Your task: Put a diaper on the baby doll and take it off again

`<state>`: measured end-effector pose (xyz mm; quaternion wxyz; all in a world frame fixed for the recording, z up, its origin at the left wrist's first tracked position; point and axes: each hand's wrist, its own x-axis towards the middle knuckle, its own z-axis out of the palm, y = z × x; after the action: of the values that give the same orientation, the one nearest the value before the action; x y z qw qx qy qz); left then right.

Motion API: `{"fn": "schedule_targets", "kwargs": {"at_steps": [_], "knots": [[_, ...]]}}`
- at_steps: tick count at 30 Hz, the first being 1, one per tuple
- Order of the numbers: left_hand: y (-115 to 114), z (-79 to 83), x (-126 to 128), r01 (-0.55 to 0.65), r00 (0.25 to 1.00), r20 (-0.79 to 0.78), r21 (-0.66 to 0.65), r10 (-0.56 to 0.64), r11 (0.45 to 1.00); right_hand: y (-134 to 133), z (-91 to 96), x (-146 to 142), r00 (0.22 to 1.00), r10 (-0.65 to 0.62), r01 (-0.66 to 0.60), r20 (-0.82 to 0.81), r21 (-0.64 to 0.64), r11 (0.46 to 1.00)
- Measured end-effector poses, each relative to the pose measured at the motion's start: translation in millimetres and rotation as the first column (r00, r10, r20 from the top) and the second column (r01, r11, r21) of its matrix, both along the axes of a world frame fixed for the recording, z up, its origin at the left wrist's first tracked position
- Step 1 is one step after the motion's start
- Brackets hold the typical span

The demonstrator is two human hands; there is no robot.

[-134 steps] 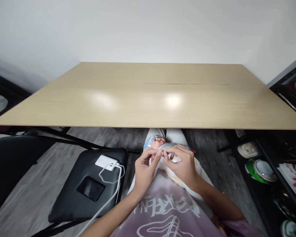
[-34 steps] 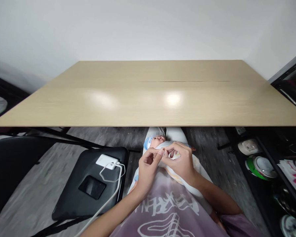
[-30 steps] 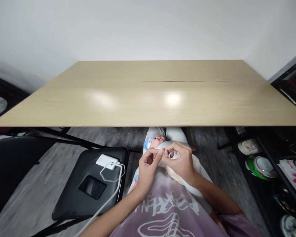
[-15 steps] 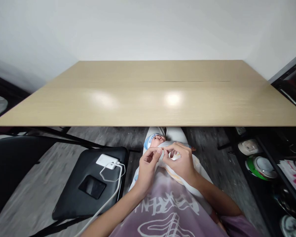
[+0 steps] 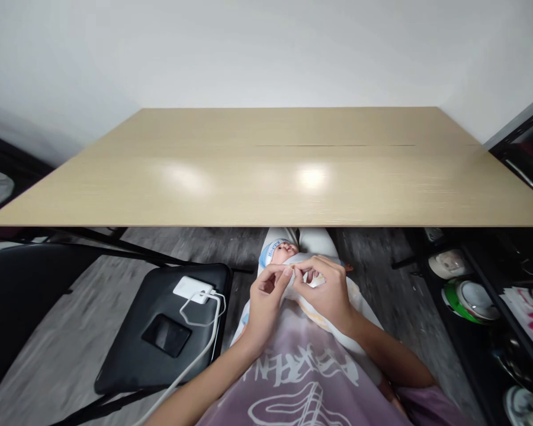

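A baby doll in a blue and white cap lies on my lap, wrapped in a white cloth. My left hand and my right hand meet over the doll's chest, just below its chin. Both hands pinch the edge of the white cloth between thumb and fingers. The doll's body is hidden under the cloth and my hands. The head lies just below the near edge of the table.
A wide light wooden table fills the middle of the view. At my left a black chair carries a white power bank with a white cable. At the right a dark shelf holds bowls and dishes.
My fingers have shifted slightly on the cloth edge at the doll's chest. Both hands stay in the same place; the view has barely moved.
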<state>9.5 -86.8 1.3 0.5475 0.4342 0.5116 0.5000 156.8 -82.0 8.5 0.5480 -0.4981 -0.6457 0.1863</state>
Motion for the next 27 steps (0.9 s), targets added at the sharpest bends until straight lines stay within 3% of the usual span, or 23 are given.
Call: {"fn": "schedule_targets", "kwargs": {"at_steps": [9,27], "knots": [[-2,0.9,2,0.001,1.000,-0.018,0.036,0.000,0.999,-2,7.3,-3,0.996,-0.020,0.016,-0.087,-0.048,0.999],[-14,36.7,10,0.064,0.997,0.039,0.066,-0.067,0.996,-21,37.2,1,0.996,-0.046,0.056,-0.079,0.136,0.989]]}}
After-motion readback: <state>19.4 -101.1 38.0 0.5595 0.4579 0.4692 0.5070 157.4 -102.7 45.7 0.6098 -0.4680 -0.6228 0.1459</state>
